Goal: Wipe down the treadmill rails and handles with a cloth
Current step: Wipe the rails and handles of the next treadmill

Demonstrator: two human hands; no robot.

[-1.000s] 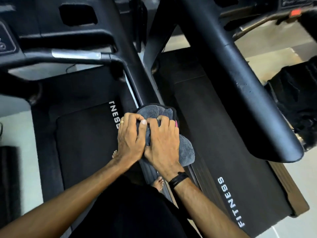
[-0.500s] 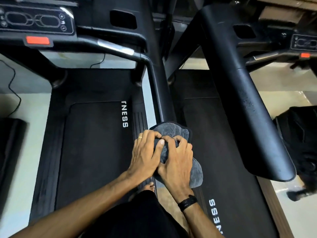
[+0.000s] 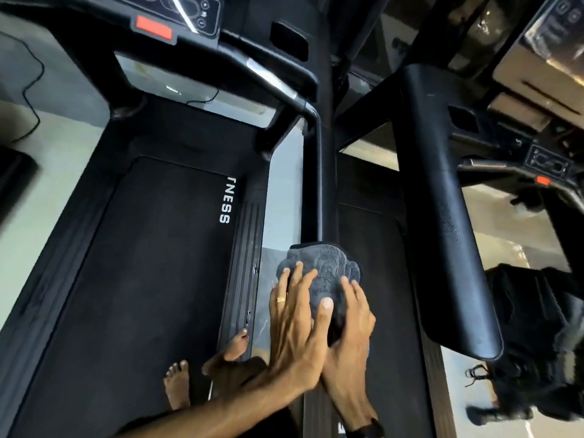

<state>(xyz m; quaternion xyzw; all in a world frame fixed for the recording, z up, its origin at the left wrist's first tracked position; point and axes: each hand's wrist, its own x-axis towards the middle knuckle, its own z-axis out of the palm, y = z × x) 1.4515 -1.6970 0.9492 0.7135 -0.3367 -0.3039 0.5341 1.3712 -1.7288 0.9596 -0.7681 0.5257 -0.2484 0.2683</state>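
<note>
A grey cloth point(image 3: 322, 263) is bunched over the near end of the left treadmill's black handrail point(image 3: 313, 184), which runs up to the console bar. My left hand point(image 3: 294, 324), with a ring on it, lies on the cloth's left side with fingers fairly straight and the thumb across the top. Beside it, my right hand point(image 3: 350, 330) curls round the cloth and the rail end from the right. The rail end itself is hidden under the cloth and both hands.
The neighbouring treadmill's thick black handrail point(image 3: 442, 248) slants down at the right, close to my right hand. A console point(image 3: 189, 11) with a red tab point(image 3: 154, 26) sits at the top left. My bare feet point(image 3: 177, 384) stand on the left belt. A black bag point(image 3: 537, 327) lies at the right.
The view has tilted up and shifted, showing more of the console. My left fingers have straightened over the cloth; both hands stay at the rail's near end.
</note>
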